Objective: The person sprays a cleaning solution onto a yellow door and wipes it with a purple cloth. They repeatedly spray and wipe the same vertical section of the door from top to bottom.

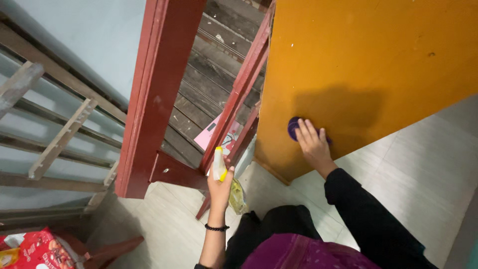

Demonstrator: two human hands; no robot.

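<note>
Mid-wipe, by the look of it: spraying and rubbing down the panel. Near, left of centre, left hand with fingers curled shut around a small white spray bottle with yellow trigger, held upright. Farther right, right hand pressing a round purple cloth pad flat against the orange-painted wooden panel, fingers loosely spread over it. Next, probably, steady pressure and sideways strokes.

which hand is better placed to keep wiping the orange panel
Right. The right hand already presses the purple cloth flat on the orange panel; the left hand grips a spray bottle, off the panel.
</note>
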